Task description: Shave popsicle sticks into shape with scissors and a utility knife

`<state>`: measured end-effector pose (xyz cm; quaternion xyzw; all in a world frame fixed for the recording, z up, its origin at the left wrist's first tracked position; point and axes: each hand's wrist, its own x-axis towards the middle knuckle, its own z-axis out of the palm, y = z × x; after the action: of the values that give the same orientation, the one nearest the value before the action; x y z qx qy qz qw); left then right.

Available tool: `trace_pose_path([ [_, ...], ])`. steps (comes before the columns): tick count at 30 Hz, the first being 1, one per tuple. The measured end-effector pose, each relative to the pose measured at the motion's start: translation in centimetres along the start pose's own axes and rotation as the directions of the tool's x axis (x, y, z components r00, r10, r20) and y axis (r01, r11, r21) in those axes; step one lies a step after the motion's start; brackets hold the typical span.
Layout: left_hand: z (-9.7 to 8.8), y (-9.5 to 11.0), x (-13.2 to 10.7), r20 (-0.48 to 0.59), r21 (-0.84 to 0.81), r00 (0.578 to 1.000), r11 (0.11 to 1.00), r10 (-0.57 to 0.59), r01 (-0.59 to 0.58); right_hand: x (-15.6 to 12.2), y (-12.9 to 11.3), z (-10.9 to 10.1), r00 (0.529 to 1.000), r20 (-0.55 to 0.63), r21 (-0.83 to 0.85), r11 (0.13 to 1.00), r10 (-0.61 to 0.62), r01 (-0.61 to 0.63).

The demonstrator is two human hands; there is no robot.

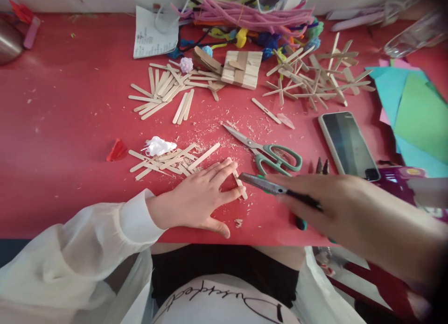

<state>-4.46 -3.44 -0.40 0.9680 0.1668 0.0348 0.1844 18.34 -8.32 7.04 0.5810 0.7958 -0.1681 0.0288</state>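
My left hand (196, 195) lies flat with its fingers spread. Its fingertips press on a short wooden craft stick (239, 185) on the red table. In my right hand (325, 202), slightly blurred, is a utility knife (266, 184), its blade pointing left with the tip close to that stick. Part of its handle is hidden by the fingers. Scissors with green handles (264, 149) lie open just beyond the knife. Beside my left hand rests a loose pile of craft sticks (161, 160), with a crumpled white piece (159, 145) on it.
Farther back are more loose craft sticks (161, 90), a bundled stack (242, 69) and several star-shaped stick pieces (315, 76). A phone (350, 144) and coloured paper (420, 109) lie at right. Pink pipe cleaners (241, 11) sit along the back. Wood shavings are scattered mid-table.
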Motion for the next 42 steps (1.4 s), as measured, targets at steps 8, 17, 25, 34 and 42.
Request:
trace_pose_path([
  [8,-0.2,0.1,-0.1,0.015,0.022,1.000,1.000,-0.010,0.009,-0.1,1.4,-0.1,0.980,0.146,0.254,0.953,0.134,-0.168],
  [17,-0.2,0.1,-0.1,0.028,0.020,0.999,1.000,-0.025,0.024,-0.4,0.5,-0.4,0.983,-0.087,-0.083,0.985,-0.161,0.154],
  [25,0.0,-0.1,-0.2,0.007,0.026,1.000,1.000,-0.012,0.012,0.0,0.3,-0.2,0.968,-0.132,-0.107,0.974,-0.214,0.201],
  [34,0.2,-0.2,-0.2,-0.015,0.026,1.000,1.000,-0.003,0.003,-0.3,0.1,0.1,0.978,-0.115,-0.154,0.976,-0.172,0.153],
  [42,0.2,-0.2,-0.2,-0.029,0.027,1.000,1.000,-0.002,0.003,-0.5,0.2,0.1,0.978,-0.116,-0.163,0.975,-0.174,0.154],
])
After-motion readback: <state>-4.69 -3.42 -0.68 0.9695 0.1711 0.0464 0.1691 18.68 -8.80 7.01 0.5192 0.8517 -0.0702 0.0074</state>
